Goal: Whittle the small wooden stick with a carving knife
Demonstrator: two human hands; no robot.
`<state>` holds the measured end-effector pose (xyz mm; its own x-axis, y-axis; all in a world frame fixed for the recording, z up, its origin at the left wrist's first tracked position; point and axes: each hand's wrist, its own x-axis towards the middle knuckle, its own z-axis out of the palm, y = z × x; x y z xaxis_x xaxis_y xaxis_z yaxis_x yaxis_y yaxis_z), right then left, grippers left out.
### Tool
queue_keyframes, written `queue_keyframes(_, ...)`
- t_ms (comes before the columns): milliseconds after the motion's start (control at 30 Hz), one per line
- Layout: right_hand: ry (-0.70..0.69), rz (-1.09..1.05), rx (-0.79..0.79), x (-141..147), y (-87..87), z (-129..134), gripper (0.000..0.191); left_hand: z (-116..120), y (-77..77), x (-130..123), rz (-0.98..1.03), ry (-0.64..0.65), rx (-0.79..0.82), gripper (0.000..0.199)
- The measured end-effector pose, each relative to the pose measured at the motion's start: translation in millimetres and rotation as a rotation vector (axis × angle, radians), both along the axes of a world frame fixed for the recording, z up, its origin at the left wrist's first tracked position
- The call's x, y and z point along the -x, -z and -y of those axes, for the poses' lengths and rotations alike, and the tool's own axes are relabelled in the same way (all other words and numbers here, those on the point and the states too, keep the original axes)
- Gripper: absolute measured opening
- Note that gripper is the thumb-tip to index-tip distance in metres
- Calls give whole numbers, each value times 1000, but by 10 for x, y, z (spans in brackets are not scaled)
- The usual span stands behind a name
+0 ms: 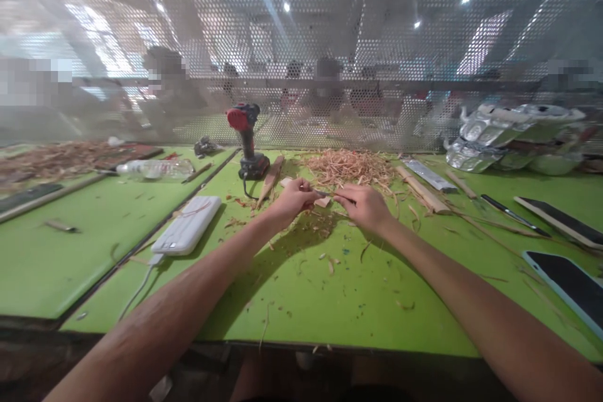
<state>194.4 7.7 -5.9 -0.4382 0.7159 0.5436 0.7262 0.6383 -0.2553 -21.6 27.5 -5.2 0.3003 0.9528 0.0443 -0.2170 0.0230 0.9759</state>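
Over the green table, my left hand (298, 200) is closed, its fingertips pinching a small pale piece of wood (323, 201). My right hand (365, 206) is closed just to the right, around a slim tool that points at the wood; a short dark, blade-like part (322, 193) shows between the hands. Fingers cover most of that tool, so its exact kind cannot be made out. Behind the hands lies a heap of wood shavings (351, 166). Finer chips are scattered on the tabletop (301, 301) below them.
A red and black cordless drill (248, 144) stands behind my left hand, beside a pointed wood strip (271, 181). A white power bank (188, 226) with a cable lies left. To the right are a wood stick (423, 191), a pen (513, 215), a phone (572, 286) and foil packages (513, 138).
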Motion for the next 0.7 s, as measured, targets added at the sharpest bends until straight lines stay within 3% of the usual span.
queue_keyframes(267, -10, 35, -42, -48, -23, -26, 29, -52, 27, -12, 43, 38, 18, 48)
queue_keyframes(700, -1, -49, 50, -87, 41, -103, 28, -36, -41, -60, 15, 10, 175, 44)
